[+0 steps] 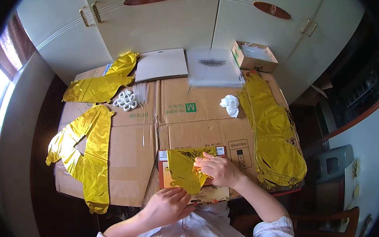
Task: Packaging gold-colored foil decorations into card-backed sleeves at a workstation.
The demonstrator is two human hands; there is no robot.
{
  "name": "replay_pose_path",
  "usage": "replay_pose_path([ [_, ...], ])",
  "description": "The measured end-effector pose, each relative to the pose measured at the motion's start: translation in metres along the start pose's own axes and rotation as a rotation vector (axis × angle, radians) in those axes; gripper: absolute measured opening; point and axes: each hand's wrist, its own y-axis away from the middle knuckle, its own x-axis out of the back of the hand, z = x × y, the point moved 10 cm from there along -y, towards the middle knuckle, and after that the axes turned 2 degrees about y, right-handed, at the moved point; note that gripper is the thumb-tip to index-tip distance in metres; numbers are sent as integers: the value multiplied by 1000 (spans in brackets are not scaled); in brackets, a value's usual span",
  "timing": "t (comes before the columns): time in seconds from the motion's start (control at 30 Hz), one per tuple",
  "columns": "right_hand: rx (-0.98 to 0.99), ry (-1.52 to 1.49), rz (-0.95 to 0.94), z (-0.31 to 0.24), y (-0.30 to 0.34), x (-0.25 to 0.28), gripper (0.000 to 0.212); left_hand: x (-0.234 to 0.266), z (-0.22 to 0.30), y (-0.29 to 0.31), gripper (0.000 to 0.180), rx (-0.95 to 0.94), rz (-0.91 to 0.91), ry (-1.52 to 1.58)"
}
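Note:
A gold foil balloon, flat and creased, lies over a red and cream printed box close in front of me. My right hand grips the right part of the foil, which is folded and bunched under its fingers. At the near edge, my left hand has its fingers closed on the foil's lower end; the thumb side is partly hidden. A flat letter-shaped gold balloon lies to the left, and a stack of gold foil balloons to the right.
Flattened cardboard covers the table. Farther back are another gold balloon, white tape rings, clear straws, white sheets, a clear plastic bag, crumpled white tissue and an open small box. A wooden chair stands at right.

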Motion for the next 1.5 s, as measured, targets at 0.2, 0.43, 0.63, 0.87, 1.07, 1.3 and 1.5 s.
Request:
replay_pose_path([
  [0.2,-44,41,1,2,3,2,19,62,-35,-62,42,-26,240,-315],
  [0.43,-1,13,-14,2,2,0,19,7,-68,-74,56,35,243,-400],
  [0.63,-16,44,-33,-1,2,5,23,5,-66,-75,55,26,242,-353],
  [0.87,-65,14,-34,-5,-4,26,39,8,-60,-74,53,-1,275,-390],
  [1.07,-222,357,-74,-3,-16,16,52,8,-59,-74,53,-13,306,-407],
  [1.3,-274,392,-79,7,-3,-6,55,11,-56,-75,52,-11,308,-388],
  [1.5,-296,399,-73,9,-1,-5,54,8,-58,-72,55,3,291,-392],
])
